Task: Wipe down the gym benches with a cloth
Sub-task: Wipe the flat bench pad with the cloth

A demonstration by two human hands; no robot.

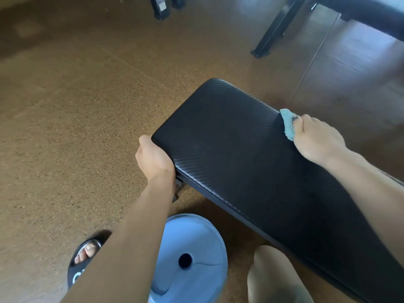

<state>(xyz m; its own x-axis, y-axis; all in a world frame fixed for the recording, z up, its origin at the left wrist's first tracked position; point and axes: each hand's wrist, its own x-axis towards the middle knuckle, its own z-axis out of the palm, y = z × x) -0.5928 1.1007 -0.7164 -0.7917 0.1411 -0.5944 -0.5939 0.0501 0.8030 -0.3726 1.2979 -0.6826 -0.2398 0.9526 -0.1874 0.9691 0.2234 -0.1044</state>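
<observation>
A black padded gym bench (236, 154) with a woven texture runs from the centre toward the lower right. My left hand (154, 159) grips its near left edge, fingers curled under the pad. On the far right edge, my right hand (317, 138) holds a light blue cloth (288, 123) against the pad. Most of the cloth is hidden under the hand and over the bench's far side.
A light blue weight plate (190, 259) lies on the brown speckled floor (76, 117) just below the bench. My sandalled foot (84, 256) is at the lower left. Black frame legs of other equipment (273, 29) stand at the top.
</observation>
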